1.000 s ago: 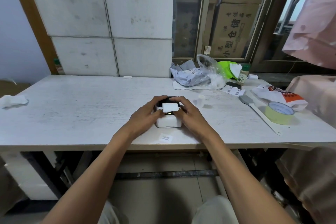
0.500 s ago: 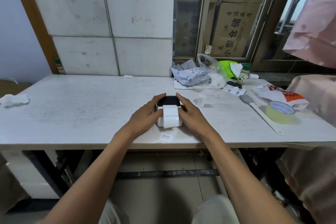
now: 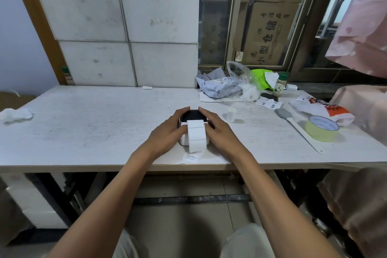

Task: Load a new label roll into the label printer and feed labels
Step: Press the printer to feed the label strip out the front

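Observation:
A small white label printer (image 3: pixel 183 141) with a black top sits near the front edge of the white table (image 3: pixel 83 123). A strip of blank white labels (image 3: pixel 196 135) hangs out of its slot and down over its front, reaching the table. My left hand (image 3: pixel 167 132) presses against the printer's left side and my right hand (image 3: pixel 217 130) against its right side, both holding it. One loose printed label (image 3: pixel 192 157) lies on the table just in front of the printer.
Right of the printer stand a small clear cup (image 3: pixel 230 114), a grey spatula (image 3: pixel 297 130) and a roll of yellow tape (image 3: pixel 321 128). Plastic bags (image 3: pixel 226 86), a spice jar (image 3: pixel 279 87) and a snack bag (image 3: pixel 322 109) crowd the back right. Crumpled tissue (image 3: pixel 15 115) lies far left.
The strip of labels has come further out of the printer, from a short tab on top to a long strip hanging over the front. Both hands stayed on the printer's sides.

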